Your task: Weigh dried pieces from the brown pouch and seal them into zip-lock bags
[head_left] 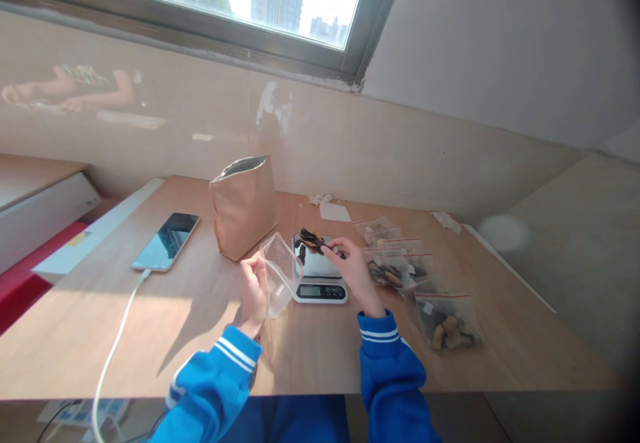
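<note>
My left hand is closed on a clear, empty plastic zip bag, holding it open-mouthed just left of a small kitchen scale. Above the scale's shiny platform, my right hand pinches a dark dried piece between its fingertips. Another dark bit lies on the platform. Both arms wear blue sleeves with white stripes.
A tan paper pouch stands open behind the scale. Several filled zip bags lie in a row to the right. A phone with a white cable lies at the left on the wooden table. Paper scraps sit near the wall.
</note>
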Tool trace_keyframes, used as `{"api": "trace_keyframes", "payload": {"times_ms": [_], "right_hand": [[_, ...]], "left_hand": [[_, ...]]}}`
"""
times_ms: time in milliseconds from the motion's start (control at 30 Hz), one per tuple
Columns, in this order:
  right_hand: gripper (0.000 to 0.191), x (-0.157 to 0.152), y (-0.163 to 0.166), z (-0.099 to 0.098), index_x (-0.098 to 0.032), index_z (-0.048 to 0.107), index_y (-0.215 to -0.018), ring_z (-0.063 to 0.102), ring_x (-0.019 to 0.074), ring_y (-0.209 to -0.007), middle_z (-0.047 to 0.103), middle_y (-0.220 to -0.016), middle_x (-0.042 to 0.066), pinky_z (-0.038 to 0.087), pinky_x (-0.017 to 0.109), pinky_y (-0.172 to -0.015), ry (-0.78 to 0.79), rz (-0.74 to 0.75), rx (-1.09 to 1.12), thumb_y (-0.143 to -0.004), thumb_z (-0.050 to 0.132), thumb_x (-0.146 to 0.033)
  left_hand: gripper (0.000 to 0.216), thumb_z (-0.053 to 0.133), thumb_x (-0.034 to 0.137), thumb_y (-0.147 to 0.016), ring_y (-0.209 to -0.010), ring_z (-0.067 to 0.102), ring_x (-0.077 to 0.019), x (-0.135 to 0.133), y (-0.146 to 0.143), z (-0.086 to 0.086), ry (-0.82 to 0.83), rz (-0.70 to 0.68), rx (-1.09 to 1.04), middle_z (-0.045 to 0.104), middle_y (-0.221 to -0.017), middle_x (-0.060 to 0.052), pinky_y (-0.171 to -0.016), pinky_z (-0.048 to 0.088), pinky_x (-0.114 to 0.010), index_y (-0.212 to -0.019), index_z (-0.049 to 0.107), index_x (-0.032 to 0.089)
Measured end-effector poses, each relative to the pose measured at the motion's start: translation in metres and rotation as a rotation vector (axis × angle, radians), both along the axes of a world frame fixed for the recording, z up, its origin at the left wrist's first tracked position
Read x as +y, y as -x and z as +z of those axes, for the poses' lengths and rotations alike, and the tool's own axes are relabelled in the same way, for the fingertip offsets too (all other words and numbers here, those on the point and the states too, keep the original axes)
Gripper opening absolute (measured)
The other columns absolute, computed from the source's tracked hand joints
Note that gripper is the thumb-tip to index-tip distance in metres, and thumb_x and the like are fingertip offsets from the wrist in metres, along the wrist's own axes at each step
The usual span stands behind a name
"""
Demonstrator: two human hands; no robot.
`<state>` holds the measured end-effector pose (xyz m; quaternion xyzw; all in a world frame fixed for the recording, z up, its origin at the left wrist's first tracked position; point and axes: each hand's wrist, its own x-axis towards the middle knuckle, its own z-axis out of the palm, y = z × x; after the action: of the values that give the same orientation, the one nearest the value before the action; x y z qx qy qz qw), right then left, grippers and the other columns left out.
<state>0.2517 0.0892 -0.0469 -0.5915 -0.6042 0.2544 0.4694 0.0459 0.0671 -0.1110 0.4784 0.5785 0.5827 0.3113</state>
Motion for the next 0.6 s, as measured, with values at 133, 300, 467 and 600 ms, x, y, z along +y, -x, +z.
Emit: {"api": "trace_keyframes", "payload": {"times_ms": [133,300,467,600], "right_hand": [[0.025,-0.010,0.037,0.042,-0.019,0.063,-0.081,0.050,0.0108,-0.061,0.062,-0.080,0.000,0.041,0.024,-0.057,0.087,0.268,0.017,-0.077,0.067,-0.043],[0.003,-0.016,0.069,0.065,-0.021,0.065,-0.081,0.055,0.0128,-0.071,0.062,-0.083,0.000,0.045,0.025,-0.066,0.027,0.367,-0.330,-0.078,0.065,-0.023],[0.018,-0.017,0.083,0.056,-0.027,0.064,-0.105,0.060,0.0163,-0.100,0.066,-0.108,0.002,0.047,0.031,-0.089,-0.176,0.395,-0.318,-0.091,0.053,-0.029],[0.030,0.005,0.068,0.023,-0.024,0.064,-0.111,0.051,0.0205,-0.121,0.060,-0.124,0.008,0.041,0.038,-0.102,-0.302,0.040,-0.292,-0.096,0.039,-0.031]], "left_hand": [[0.040,0.035,0.058,-0.091,-0.114,0.059,-0.0271,0.000,-0.001,-0.002,-0.055,-0.080,-0.025,0.061,-0.119,-0.018,-0.094,0.045,-0.047,-0.095,0.044,0.020],[0.037,0.035,0.056,-0.092,-0.118,0.056,-0.0277,-0.004,-0.004,0.001,-0.118,-0.124,-0.049,0.059,-0.124,-0.019,-0.095,0.044,-0.050,-0.094,0.044,0.020],[0.038,0.037,0.057,-0.091,-0.102,0.063,-0.0282,-0.004,-0.003,0.004,-0.029,-0.043,-0.070,0.063,-0.112,-0.016,-0.084,0.048,-0.047,-0.097,0.044,0.020],[0.044,0.032,0.063,-0.089,-0.091,0.063,-0.0273,0.001,0.000,0.004,0.041,0.096,-0.036,0.062,-0.098,-0.011,-0.079,0.048,-0.043,-0.096,0.043,0.020]]}}
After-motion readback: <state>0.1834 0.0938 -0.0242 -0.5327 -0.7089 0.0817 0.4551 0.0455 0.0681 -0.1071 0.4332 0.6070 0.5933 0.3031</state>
